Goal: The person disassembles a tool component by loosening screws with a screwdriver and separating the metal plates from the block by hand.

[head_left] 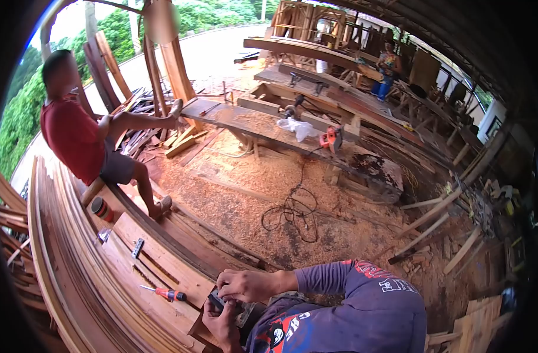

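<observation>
In the foreground, the wearer's right hand and left hand are close together, both holding a small dark object, the fingers of each closed in around it; its details are partly hidden by the fingers. Beside them is the wearer's own torso in a dark purplish shirt with red and white print. Just to the left in the view, a screwdriver with a red and dark handle lies on pale wooden boards, its shaft pointing away from the hands. Past it, a small gray metal piece rests on the wood, and farther along stands a red and dark container. Beyond, at the left, a person in a red shirt and dark shorts sits on the timber with one leg stretched out toward a wooden post. In the middle distance, a black cable lies in loops over a floor strewn with sawdust. Behind that is a long, low wooden table bearing an orange-red power tool and, near it, a crumpled white plastic bag. Farthest off are stacked lumber, another person in blue trousers, and green foliage past a pale road.
</observation>
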{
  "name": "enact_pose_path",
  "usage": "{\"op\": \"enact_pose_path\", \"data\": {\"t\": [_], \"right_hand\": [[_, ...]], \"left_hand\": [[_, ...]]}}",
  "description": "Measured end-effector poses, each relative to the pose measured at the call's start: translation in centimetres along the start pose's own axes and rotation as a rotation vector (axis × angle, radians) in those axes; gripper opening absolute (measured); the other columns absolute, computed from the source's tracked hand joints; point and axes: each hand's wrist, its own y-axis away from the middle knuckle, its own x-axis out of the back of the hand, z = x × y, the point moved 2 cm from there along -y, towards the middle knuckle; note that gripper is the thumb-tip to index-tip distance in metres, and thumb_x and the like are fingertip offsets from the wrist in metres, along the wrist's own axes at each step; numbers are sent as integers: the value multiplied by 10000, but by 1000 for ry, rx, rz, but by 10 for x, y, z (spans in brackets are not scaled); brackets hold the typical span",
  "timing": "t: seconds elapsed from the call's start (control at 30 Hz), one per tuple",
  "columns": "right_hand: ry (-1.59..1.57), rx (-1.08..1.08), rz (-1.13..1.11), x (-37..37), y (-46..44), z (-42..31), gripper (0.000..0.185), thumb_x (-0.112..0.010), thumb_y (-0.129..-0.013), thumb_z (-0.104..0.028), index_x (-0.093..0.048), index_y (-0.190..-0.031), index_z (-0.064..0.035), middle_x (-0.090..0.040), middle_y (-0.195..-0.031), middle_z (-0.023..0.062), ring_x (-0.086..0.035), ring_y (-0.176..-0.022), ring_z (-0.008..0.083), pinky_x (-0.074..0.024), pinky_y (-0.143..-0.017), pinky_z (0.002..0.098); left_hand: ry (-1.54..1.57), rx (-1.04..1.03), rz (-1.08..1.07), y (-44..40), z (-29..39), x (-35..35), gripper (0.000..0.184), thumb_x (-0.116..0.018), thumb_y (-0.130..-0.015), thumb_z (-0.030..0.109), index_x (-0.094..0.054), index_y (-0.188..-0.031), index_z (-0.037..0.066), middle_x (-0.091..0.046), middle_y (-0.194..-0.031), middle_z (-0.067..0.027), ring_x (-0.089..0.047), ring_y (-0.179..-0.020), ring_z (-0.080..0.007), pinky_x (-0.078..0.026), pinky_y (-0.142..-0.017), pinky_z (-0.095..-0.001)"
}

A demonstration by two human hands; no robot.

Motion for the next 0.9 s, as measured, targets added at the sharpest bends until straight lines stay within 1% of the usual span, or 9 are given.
{"op": "enact_pose_path", "data": {"t": [0.1, 0.23, 0.3, 0.33, 0.47, 0.5, 0.6, 0.73, 0.9], "right_hand": [[-73, -108, -52, 10, 7, -2, 216, -671, -871, -99, -659, -1079, -41, -577, -1070, 158, -611, -1045, 355, -519, -878, 421], [94, 18, -38, 22, 10, -5, 116, -653, -888, -132, -620, -956, -44, -553, -973, 127, -610, -936, 323, -513, -819, 404], [366, 155, -76, 26, 12, -7, 118, -645, -918, -171, -591, -924, -66, -544, -927, 88, -600, -871, 257, -503, -755, 365], [501, 227, -97, 28, 12, -8, 176, -619, -947, -245, -564, -875, -94, -523, -869, 52, -568, -821, 217, -471, -716, 335], [636, 322, -236, 37, 5, -17, 183, -639, -936, -267, -583, -910, -95, -547, -887, 41, -588, -846, 205, -484, -727, 334], [615, 347, -246, 35, 5, -15, 183, -639, -936, -267, -583, -910, -95, -547, -887, 41, -588, -846, 205, -484, -727, 334], [365, 289, -228, 35, 3, -8, 181, -659, -914, -210, -615, -994, -53, -607, -977, 71, -640, -914, 231, -525, -779, 344], [340, 276, -264, 39, -2, -14, 174, -653, -927, -199, -611, -994, -45, -608, -977, 82, -643, -911, 243, -531, -776, 348], [511, 181, -483, 41, -8, -16, 199, -656, -913, -187, -603, -1022, -29, -613, -987, 95, -650, -920, 246, -547, -802, 351]], "left_hand": [[-47, 0, -23, 0, 2, -10, 357, -768, -851, -10, -618, -1174, -42, -706, -983, -75, -704, -785, -137, -603, -713, -276], [-100, 15, -98, 0, 0, -17, 358, -763, -866, 6, -620, -1191, -36, -710, -1004, -74, -717, -788, -157, -614, -649, -296], [-48, 64, -106, 5, 4, -23, 383, -758, -865, -5, -607, -1215, -37, -710, -1016, -76, -719, -797, -160, -620, -671, -294], [-67, 46, -112, 5, 3, -24, 401, -755, -865, -9, -598, -1233, -36, -711, -1022, -76, -722, -811, -162, -624, -691, -295], [-119, 51, -130, 6, -4, -16, 361, -758, -860, 6, -603, -1185, -17, -699, -994, -46, -704, -837, -133, -629, -714, -307], [-68, 95, -129, 8, -3, -14, 397, -784, -856, -7, -613, -1213, -36, -703, -1013, -32, -673, -871, -93, -580, -792, -249], [-101, 35, -104, 9, 0, -14, 372, -773, -867, 25, -602, -1196, -17, -706, -1000, -49, -703, -842, -132, -634, -715, -317], [-99, 50, -85, 10, 5, -13, 366, -783, -862, 15, -613, -1185, -18, -714, -998, -55, -705, -846, -132, -622, -737, -299], [-77, 68, -90, 10, 5, -15, 352, -786, -857, 3, -623, -1168, -22, -718, -994, -60, -711, -846, -138, -607, -760, -281]]}}
